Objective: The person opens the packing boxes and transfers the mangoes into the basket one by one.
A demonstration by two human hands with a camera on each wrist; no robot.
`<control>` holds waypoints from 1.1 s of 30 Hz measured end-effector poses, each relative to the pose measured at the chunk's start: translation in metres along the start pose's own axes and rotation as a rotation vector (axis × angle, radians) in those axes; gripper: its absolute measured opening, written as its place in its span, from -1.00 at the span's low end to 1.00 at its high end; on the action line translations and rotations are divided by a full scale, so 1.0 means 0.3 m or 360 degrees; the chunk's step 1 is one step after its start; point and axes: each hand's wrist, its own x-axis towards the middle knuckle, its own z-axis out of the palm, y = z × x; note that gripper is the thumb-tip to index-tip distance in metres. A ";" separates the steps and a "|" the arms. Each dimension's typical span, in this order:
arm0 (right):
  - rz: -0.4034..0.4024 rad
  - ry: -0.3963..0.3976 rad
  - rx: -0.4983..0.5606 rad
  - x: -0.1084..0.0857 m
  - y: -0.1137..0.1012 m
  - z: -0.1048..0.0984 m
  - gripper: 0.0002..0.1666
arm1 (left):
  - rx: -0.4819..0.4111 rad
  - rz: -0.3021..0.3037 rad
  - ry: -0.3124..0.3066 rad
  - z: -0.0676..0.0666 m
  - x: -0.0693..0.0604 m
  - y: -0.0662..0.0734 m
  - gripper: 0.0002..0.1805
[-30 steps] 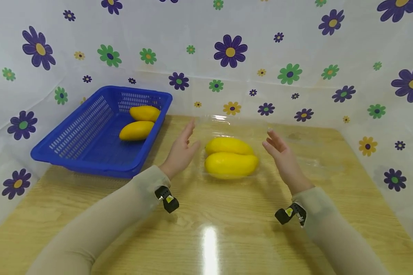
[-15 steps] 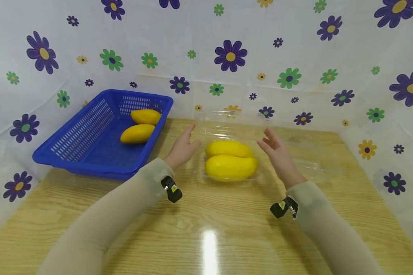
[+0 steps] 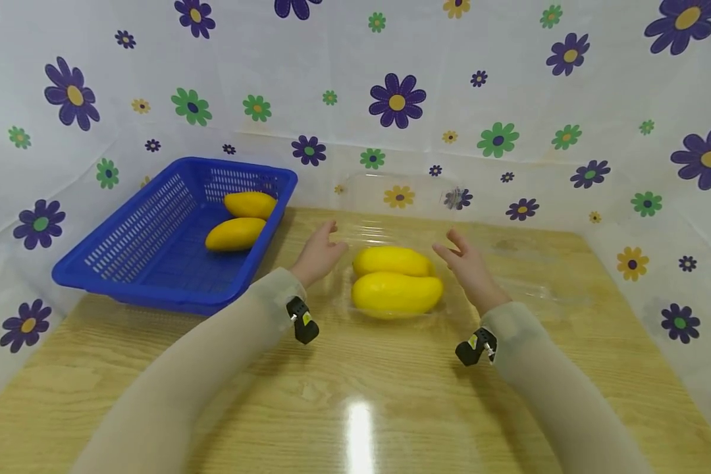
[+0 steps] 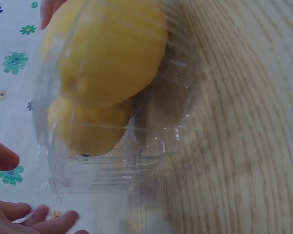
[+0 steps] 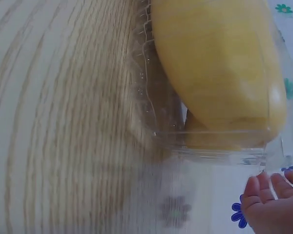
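Note:
Two yellow mangoes (image 3: 397, 293) lie side by side in a clear plastic container (image 3: 391, 316), whose clear lid (image 3: 367, 191) stands raised behind them. The left hand (image 3: 320, 255) is at the container's left side, fingers extended and holding nothing. On the other side is the right hand (image 3: 470, 271), its fingers loosely spread and empty. In the left wrist view, the left fingers (image 4: 53, 223) show below the container wall. The right wrist view has the right hand (image 5: 276, 207) just beyond the container's end; whether it touches the plastic cannot be told.
A blue basket (image 3: 172, 296) with two mangoes (image 3: 236, 234) stands at the left of the wooden table (image 3: 308, 408). More clear plastic (image 3: 527, 289) lies to the right of the right hand. A flowered cloth (image 3: 539, 105) hangs behind.
The clear lid has swung up and back. Both hands have moved slightly down in the view, and the right hand has also shifted left toward the container.

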 end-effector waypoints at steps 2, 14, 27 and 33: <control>0.0051 -0.0027 -0.0040 0.006 0.002 0.001 -0.11 | 0.0055 -0.0037 -0.0011 0.001 0.006 0.001 -0.29; 0.0142 0.0002 0.0032 0.034 -0.001 -0.005 -0.13 | 0.0112 -0.0065 -0.0064 0.002 0.040 0.009 -0.33; 0.0195 -0.0105 0.0045 0.057 -0.011 -0.003 -0.06 | 0.0172 -0.0098 -0.0158 -0.018 0.089 -0.026 -0.37; 0.0241 -0.0181 -0.0001 0.046 -0.006 -0.002 -0.06 | 0.0118 -0.0197 -0.0256 -0.016 0.097 -0.028 -0.40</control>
